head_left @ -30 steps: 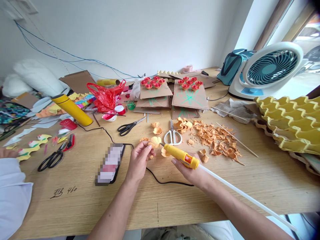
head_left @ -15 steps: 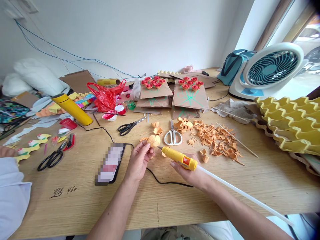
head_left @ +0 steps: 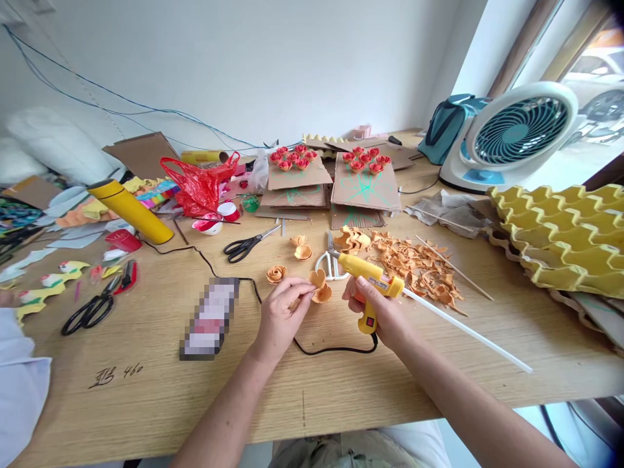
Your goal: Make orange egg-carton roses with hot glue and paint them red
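Observation:
My left hand pinches an orange petal cup, apparently cut from egg carton, with its hollow side showing. A yellow hot glue gun is in my right hand, its nozzle pointing up and left, apart from the cup. A long white glue stick sticks out of the gun's back. Left of the cup, a rolled orange rose lies on the table. Two loose orange cups sit behind it. White-handled scissors lie just beyond the held cup, partly hidden.
Orange scraps spread to the right, near yellow egg trays and a fan. Red flowers stand on cardboard at the back. Black scissors and a phone lie left. Another person's sleeve shows at the left edge.
The glue gun has moved up and right, its nozzle away from the left hand's piece. My left hand has lowered and now holds a cup hollow side showing. The rose lies uncovered.

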{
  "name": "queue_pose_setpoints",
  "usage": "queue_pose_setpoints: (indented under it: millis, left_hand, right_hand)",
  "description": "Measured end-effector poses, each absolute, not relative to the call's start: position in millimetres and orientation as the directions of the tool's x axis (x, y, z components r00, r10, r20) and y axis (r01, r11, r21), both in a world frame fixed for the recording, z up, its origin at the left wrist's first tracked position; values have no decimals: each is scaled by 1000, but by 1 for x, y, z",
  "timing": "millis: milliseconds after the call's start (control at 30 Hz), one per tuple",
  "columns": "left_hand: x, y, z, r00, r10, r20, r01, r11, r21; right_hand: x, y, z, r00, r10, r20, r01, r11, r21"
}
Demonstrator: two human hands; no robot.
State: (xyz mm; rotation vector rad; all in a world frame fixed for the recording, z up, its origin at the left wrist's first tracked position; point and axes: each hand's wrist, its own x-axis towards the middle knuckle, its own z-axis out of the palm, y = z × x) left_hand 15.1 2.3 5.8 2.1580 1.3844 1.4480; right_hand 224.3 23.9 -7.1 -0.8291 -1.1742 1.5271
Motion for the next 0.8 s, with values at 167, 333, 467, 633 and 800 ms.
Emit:
queue_pose_setpoints:
  millis: [167,333,467,633,800]
  left_hand:
    - [14,3,1,135,738,661,640,-574,510]
    - [14,2,5,97,721,686,654,-566,502]
    - [12,1,9,-6,725,689,601,-548,582]
    - [10,2,6,-94,759,644,462,-540,704]
    - [9,4,6,-127,752,647,421,-550,721]
  right_hand:
    - [222,24,-4,-206,978,-23,-261,-78,-962]
    - [225,31,1,-61,995,-83,-132,-91,-987]
    - [225,35,0,-67,991,-116,-135,-124,-983]
    - [221,41,-7,-122,970,-212,-411,-244,-878]
    - [223,57,15,-217,884,-414,-541,-462,-703]
